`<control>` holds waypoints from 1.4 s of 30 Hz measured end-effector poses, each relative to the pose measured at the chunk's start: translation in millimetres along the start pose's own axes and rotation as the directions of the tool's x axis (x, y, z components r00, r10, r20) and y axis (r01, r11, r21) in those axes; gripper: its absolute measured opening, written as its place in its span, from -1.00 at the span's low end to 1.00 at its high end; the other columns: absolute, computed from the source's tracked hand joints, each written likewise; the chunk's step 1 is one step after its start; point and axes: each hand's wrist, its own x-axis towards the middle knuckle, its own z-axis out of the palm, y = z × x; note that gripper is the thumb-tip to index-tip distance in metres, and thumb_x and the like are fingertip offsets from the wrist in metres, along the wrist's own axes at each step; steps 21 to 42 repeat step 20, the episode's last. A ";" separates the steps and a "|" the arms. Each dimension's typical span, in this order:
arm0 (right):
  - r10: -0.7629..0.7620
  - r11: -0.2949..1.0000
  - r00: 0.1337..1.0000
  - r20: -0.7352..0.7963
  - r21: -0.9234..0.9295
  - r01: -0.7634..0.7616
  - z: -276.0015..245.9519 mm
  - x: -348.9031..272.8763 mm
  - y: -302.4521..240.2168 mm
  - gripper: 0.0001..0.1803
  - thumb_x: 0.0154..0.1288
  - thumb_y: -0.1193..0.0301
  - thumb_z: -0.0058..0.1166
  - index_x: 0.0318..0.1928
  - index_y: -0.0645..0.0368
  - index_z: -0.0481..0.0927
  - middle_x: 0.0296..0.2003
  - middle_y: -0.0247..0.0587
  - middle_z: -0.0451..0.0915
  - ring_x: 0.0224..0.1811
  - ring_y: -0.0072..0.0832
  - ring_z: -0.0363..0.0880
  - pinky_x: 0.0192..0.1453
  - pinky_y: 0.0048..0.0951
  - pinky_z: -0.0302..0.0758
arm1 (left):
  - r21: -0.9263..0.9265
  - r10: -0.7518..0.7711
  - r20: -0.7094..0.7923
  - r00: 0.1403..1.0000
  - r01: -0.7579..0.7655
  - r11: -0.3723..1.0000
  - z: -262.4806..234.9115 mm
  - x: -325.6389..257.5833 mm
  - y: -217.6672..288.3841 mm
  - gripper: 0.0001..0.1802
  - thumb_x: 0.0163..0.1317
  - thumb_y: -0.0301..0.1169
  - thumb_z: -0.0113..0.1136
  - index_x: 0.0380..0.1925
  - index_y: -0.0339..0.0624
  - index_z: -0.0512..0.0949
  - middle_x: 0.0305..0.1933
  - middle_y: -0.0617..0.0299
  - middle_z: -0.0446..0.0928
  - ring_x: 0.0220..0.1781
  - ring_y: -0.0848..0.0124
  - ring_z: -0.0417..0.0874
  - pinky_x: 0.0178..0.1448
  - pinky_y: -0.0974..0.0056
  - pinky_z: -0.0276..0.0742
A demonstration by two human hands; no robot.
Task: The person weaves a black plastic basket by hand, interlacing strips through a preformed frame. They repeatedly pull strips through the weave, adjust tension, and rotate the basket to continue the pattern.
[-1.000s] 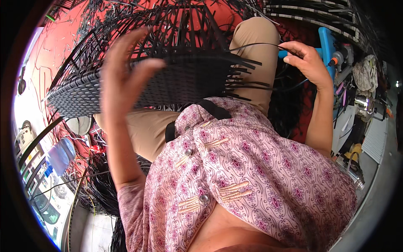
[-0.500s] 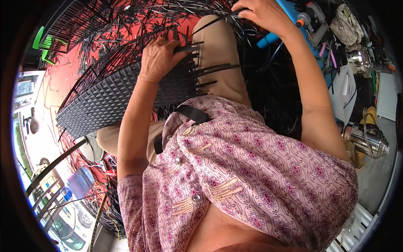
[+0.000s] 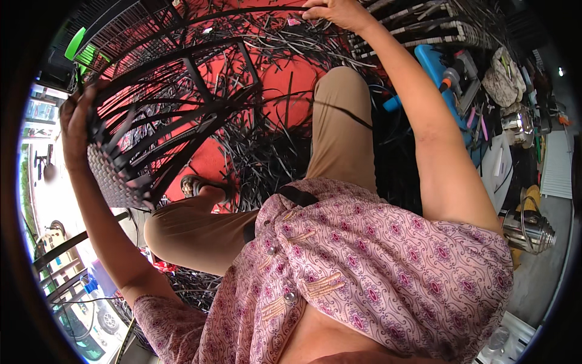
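L hand [image 3: 76, 124] grips woven frame [image 3: 151, 121]; R hand [image 3: 333, 11] reaches fwd.

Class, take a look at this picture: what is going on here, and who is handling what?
A seated person in a patterned shirt is working on a black woven frame. The left hand grips its woven edge and holds it tilted up. The right hand reaches forward into the loose black strips strewn over the red floor. Tools lie to the right.
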 end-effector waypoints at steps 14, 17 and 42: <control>0.201 0.594 0.977 0.063 0.786 -0.173 182.3 136.8 19.5 -0.59 0.51 0.13 0.10 0.09 0.20 0.67 -0.09 -0.31 0.74 -0.09 -0.59 0.69 -0.06 -0.54 0.60 | -0.406 -0.337 -0.352 0.873 0.182 0.896 -172.3 -93.4 -93.4 -0.26 0.35 0.12 0.16 0.23 -0.32 0.50 0.23 -0.02 0.56 0.28 0.21 0.55 0.46 0.13 0.33; 0.282 0.590 0.959 -0.010 0.790 -0.165 219.7 142.6 -9.0 -0.64 0.48 0.23 0.11 0.09 0.21 0.67 -0.11 -0.32 0.75 -0.09 -0.60 0.68 -0.05 -0.54 0.60 | -0.373 -0.314 -0.411 0.856 0.156 0.915 -172.8 -107.4 -82.7 -0.24 0.33 0.15 0.17 0.24 -0.32 0.50 0.27 -0.03 0.53 0.31 0.21 0.53 0.49 0.13 0.29; 0.382 0.528 0.924 0.003 0.820 -0.221 261.5 156.3 -0.2 -0.61 0.39 0.26 0.27 0.13 0.21 0.67 -0.04 -0.32 0.74 -0.05 -0.58 0.69 0.02 -0.58 0.62 | -0.354 -0.271 -0.434 0.859 0.114 0.928 -177.4 -100.8 -78.5 -0.22 0.32 0.16 0.18 0.24 -0.32 0.50 0.29 -0.04 0.52 0.32 0.21 0.52 0.51 0.13 0.27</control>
